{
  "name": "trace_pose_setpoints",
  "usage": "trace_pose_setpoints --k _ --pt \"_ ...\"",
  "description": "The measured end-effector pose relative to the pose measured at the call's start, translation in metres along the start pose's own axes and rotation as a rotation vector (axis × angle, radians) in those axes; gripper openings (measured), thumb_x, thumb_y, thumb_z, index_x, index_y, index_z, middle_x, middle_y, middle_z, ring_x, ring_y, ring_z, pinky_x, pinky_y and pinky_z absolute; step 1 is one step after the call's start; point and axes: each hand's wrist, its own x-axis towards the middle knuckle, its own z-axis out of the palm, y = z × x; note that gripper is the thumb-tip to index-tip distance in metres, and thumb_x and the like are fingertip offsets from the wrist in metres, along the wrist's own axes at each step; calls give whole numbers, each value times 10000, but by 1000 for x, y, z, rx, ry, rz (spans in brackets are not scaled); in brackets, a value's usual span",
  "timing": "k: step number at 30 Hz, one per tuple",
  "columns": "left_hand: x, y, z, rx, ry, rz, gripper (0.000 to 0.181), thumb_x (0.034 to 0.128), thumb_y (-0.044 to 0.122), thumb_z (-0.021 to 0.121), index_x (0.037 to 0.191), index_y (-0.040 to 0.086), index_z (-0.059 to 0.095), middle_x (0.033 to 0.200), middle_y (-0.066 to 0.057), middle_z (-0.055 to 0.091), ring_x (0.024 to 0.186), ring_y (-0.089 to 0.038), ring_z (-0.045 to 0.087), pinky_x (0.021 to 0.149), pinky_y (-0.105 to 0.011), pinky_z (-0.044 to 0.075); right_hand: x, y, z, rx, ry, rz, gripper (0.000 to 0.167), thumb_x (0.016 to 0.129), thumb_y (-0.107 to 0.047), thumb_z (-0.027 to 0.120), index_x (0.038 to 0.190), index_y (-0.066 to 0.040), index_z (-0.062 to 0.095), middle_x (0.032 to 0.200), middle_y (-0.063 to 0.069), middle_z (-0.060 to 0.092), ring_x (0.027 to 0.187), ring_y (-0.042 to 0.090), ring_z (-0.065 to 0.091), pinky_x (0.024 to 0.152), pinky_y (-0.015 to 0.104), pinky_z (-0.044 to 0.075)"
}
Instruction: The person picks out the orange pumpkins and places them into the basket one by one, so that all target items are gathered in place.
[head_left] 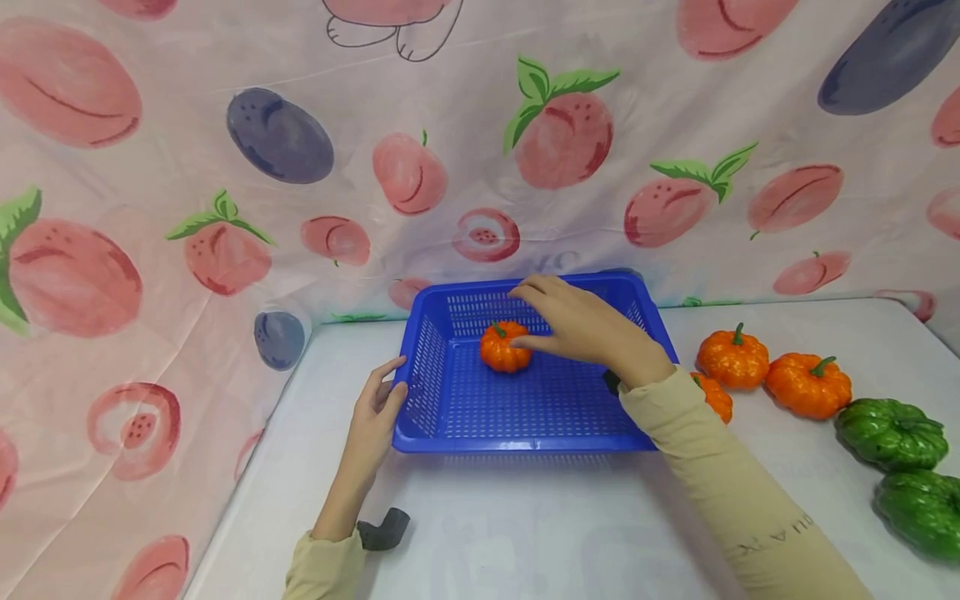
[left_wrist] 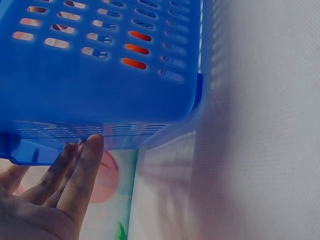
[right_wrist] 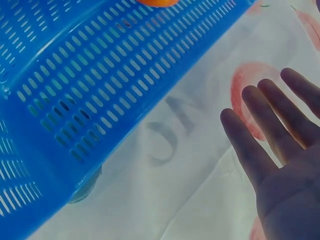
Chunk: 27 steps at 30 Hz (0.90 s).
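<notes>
L hand was at the near-L side of the blue basket, fingers fairly straight, slightly apart, tips up against its outer wall; exact thumb contact w/ the rim: can't tell. R hand was over the basket, fingers extended & spread wide, big gap btwn thumb & the rest. Orange pumpkin sat inside the basket, upright, stem up, right by R thumb tip; thumb overlapped its edge in head view, so touching or not, can't tell. Well R of the R fingers, outside the basket: 3 more orange pumpkins, one partly hidden by the sleeve, then 2 green pumpkins farthest out. White table lay under all; fruit-print cloth hung beyond the fingertips.
</notes>
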Motion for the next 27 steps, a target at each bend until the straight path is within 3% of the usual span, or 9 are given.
trace_pose_setpoints --k 27 --pt "1 -1 0 -7 -2 8 435 1055 313 485 1474 206 440 1302 -209 594 1159 -340 611 948 -427 492 -34 6 -8 20 31 32 675 889 -407 738 1393 -20 510 1405 156 516 1311 334 480 1065 507 416"
